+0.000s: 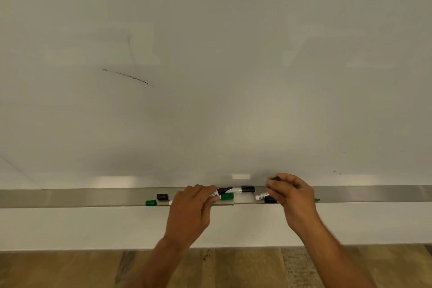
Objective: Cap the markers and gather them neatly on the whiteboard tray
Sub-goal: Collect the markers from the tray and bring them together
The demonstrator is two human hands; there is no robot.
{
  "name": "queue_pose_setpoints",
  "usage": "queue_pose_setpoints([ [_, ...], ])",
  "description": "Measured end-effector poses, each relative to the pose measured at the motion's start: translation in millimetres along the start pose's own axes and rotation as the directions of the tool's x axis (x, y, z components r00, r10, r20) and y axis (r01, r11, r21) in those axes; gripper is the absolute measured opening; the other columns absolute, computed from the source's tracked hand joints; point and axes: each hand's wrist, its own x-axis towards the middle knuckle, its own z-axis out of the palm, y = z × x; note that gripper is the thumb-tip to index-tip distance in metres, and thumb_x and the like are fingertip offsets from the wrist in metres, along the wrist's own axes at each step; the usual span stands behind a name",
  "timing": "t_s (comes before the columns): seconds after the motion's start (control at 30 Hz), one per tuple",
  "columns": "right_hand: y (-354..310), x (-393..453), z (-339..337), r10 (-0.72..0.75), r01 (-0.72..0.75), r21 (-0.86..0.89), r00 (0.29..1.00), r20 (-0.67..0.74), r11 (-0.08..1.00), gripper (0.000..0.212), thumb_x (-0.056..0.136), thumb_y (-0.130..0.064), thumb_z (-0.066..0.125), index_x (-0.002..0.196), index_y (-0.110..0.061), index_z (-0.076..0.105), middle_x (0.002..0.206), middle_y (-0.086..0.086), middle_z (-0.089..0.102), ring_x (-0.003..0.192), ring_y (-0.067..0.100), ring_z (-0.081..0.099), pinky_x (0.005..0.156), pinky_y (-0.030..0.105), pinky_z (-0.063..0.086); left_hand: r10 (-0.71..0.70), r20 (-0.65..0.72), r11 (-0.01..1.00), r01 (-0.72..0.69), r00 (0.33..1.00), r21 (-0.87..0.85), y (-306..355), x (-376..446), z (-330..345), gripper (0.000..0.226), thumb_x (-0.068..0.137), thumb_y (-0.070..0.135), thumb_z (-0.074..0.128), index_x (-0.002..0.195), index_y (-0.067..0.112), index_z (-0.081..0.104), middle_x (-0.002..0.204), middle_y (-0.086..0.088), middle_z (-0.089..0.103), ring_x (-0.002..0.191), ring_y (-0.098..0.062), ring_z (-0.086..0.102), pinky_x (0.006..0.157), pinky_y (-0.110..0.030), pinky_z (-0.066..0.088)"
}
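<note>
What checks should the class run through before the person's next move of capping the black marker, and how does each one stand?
1. Left hand grips the uncapped black marker: ok.
2. Marker's tip is bare and points toward the right hand: ok.
3. Right hand holds a black cap: ok, though mostly hidden by fingers.
4. Cap's open end faces the tip: cannot tell.
5. All caps on: not ok; a loose black cap and a loose green cap lie on the tray.
6. Markers gathered neatly: not ok, they lie scattered.
</note>
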Motion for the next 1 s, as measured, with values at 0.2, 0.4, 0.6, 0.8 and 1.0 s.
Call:
queue_pose_setpoints([
  [0.2,-1,-31,21,-0.128,0.137,-0.036,0.974,0.189,0.99,0.021,0.065,0.003,0.077,0.083,-0.005,0.072,0.076,0.015,0.076,0.069,0.026,0.074,0.059,0.028,0.061,-0.037,-0.027,0.999,0.037,0.999,-0.022,22,4,-9,0.035,0.094,0.038,0.042,0.116,0.026,0.066,0.095,0.006,0.072,0.079,-0.015,0.065,0.069,-0.038,0.056],
  [0.4,6,-44,27,-0.216,0.234,-0.056,0.951,0.223,0.971,0.021,0.076,0.011,0.071,0.081,-0.008,0.074,0.08,0.012,0.077,0.078,0.025,0.075,0.065,0.027,0.061,-0.018,-0.029,1.0,0.019,0.999,0.024,28,1,-12,0.03,0.094,0.036,0.049,0.116,0.028,0.067,0.097,0.006,0.072,0.079,-0.016,0.065,0.07,-0.039,0.053],
  [0.6,10,-51,32,-0.251,0.278,-0.072,0.933,0.26,0.958,0.02,0.076,0.007,0.073,0.084,-0.011,0.075,0.085,0.012,0.078,0.082,0.026,0.075,0.068,0.028,0.061,0.0,-0.032,1.0,0.0,0.999,0.019,37,-1,-14,0.03,0.095,0.037,0.047,0.117,0.028,0.066,0.096,0.007,0.071,0.078,-0.016,0.065,0.068,-0.039,0.052],
  [0.8,14,-56,35,-0.258,0.314,-0.158,0.919,0.299,0.936,0.016,0.067,-0.014,0.079,0.083,-0.018,0.076,0.086,0.01,0.078,0.08,0.03,0.073,0.068,0.034,0.062,-0.002,-0.036,1.0,0.001,0.999,-0.003,45,-6,-16,0.026,0.095,0.035,0.05,0.115,0.027,0.067,0.097,0.009,0.072,0.081,-0.013,0.065,0.07,-0.033,0.052],
  [1.0,19,-60,35,-0.229,0.285,-0.14,0.919,0.32,0.948,0.012,0.065,-0.011,0.079,0.076,-0.016,0.075,0.083,0.011,0.078,0.078,0.028,0.074,0.071,0.033,0.062,-0.103,0.08,0.98,0.115,0.991,-0.163,46,-1,-24,0.022,0.092,0.04,0.047,0.094,0.035,0.068,0.073,0.012,0.07,0.065,-0.006,0.06,0.056,-0.026,0.049],
])
